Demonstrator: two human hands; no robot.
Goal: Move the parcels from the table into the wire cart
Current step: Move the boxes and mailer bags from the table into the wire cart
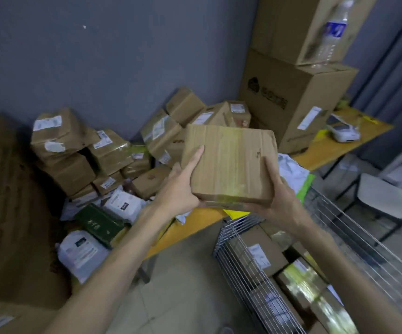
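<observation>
Nearest to me, at about 5 o'clock in the head view, sits the wire cart (241,276). Its long axis runs from 11 towards 5, and several boxes (274,249) already lie in its bottom.

Just past its far end I have the parcel (229,165) in both hands. It is a flat brown box, held clear of the counter (190,227), with its broad face tipped towards the camera and its longer side lying across from 9 to 3. The left hand (178,189) cups the lower-left corner, forefinger stretched up the left edge. The right hand (282,194) clamps the lower-right corner, thumb on the top face (the fingers underneath I cannot see).

As I judge it, the next move turns on this: the cart's open top lies down and towards 5 o'clock from the parcel, on the right hand's side. That hand is the nearer, so it should lead the lowering while the left follows. The parcel looks narrower than the cart's mouth, though blur on the wires leaves that uncertain.

Beyond the hands, the counter carries the pile of parcels (113,150) at 10 o'clock. At 1 o'clock tall cartons (291,100) stand against the wall.
</observation>
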